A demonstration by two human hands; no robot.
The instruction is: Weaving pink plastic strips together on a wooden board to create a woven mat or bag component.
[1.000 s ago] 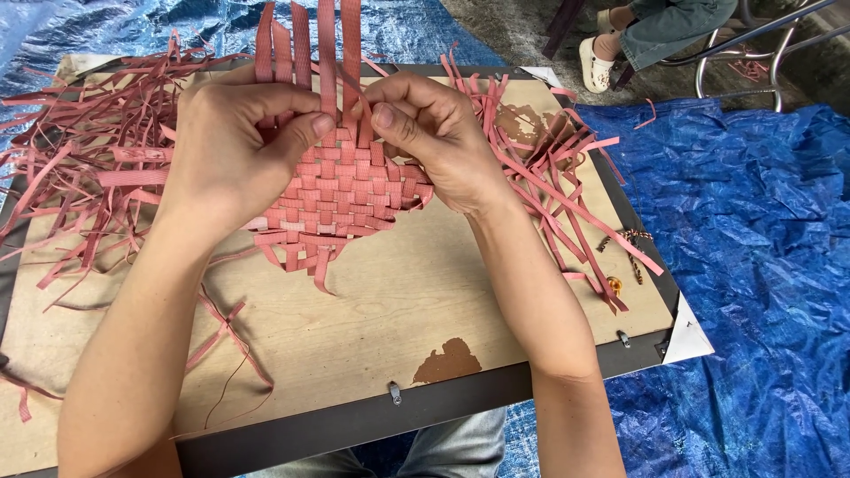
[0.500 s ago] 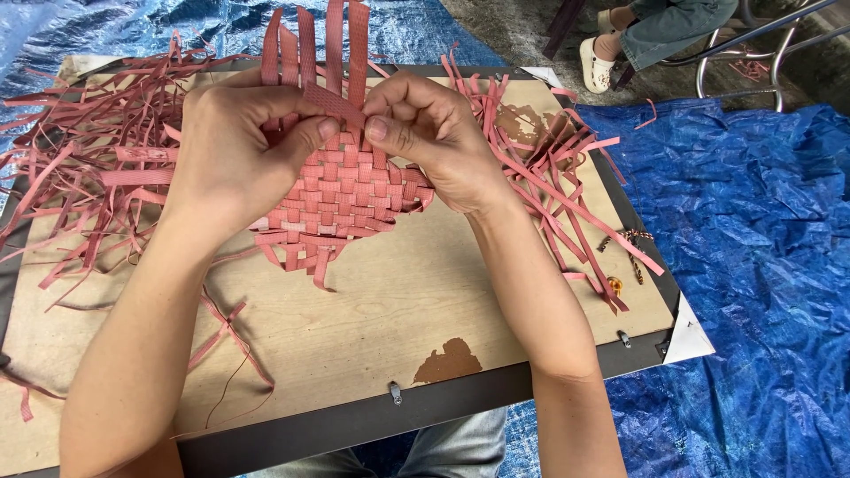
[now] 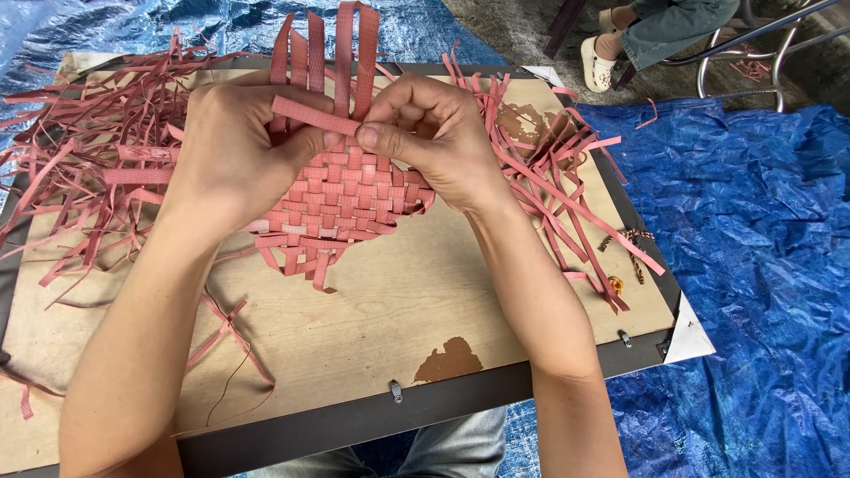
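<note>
A flat woven mat of pink strips [image 3: 341,199] lies on a wooden board [image 3: 372,310], with several loose strip ends standing up at its far edge [image 3: 326,53]. My left hand [image 3: 239,146] rests on the mat's left part and pinches a horizontal pink strip [image 3: 314,115] with the thumb. My right hand [image 3: 434,137] grips the same strip's right end between thumb and fingers, over the mat's upper right. Both hands meet at the mat's far edge.
Loose pink strips are heaped at the left [image 3: 88,150] and right [image 3: 558,168] of the board. A blue tarp [image 3: 761,265] covers the ground around it. Another person's foot in a white shoe [image 3: 595,55] and a metal chair frame [image 3: 753,44] are at the far right.
The upright strip ends have shifted slightly and the horizontal strip is now drawn across them between my two thumbs; both hands stay at the mat's far edge.
</note>
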